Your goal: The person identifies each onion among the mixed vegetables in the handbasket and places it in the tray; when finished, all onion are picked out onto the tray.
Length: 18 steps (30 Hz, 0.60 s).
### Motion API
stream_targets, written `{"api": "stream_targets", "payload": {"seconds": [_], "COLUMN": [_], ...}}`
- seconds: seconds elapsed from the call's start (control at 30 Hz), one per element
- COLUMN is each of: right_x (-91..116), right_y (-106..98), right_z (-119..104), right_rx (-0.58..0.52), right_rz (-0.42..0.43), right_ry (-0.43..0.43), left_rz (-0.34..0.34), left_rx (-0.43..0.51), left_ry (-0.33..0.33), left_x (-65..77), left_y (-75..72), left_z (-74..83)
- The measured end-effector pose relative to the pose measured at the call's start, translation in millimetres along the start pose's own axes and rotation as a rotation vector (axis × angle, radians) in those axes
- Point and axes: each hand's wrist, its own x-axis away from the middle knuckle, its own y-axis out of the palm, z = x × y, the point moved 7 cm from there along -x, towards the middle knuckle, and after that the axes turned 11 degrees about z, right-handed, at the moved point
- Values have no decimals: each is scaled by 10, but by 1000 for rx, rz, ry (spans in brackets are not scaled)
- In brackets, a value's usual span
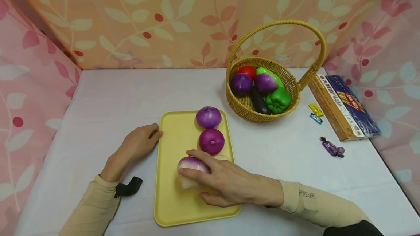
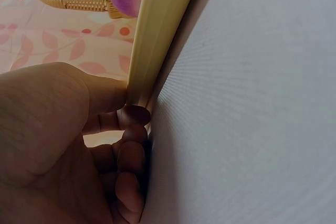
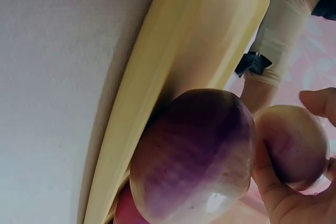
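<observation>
My right hand [image 1: 226, 183] grips a purple-and-white turnip [image 1: 191, 165] over the front half of the yellow tray [image 1: 174, 207]. In the right wrist view, fingers and thumb surround this held turnip [image 3: 294, 145]. A second turnip [image 3: 194, 156] sits on the tray right beside it, mostly covered by my right hand in the head view. Two purple onions [image 1: 208, 117] [image 1: 211, 141] lie in line behind, along the tray's right side. At the tray's left edge, my left hand [image 1: 139, 143] pinches the rim [image 2: 142, 56], thumb on top and fingers curled below.
A wicker basket [image 1: 244, 111] with a tall handle stands at the back right, holding several vegetables. Two pasta packs, a brown box [image 1: 338, 112] and a blue packet [image 1: 356, 108], lie at the right edge. Yellow [image 1: 315, 109], blue [image 1: 316, 118] and purple [image 1: 332, 148] wrapped candies lie nearby.
</observation>
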Motion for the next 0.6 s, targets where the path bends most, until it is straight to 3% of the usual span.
{"api": "stream_targets", "payload": {"seconds": [0.27,0.47,0.6], "right_x": [-3,-9,-7], "right_y": [27,66,134], "right_z": [-7,-14,-37], "right_rx": [60,50,135], "right_rz": [52,56,43], "right_ry": [-37,-18,-70], "left_rz": [-6,-8,-11], "left_rx": [0,7,12], "left_ry": [-4,1,-2], "left_x": [1,1,6], "left_y": [0,-10,-14], "left_z": [-1,15,17]}}
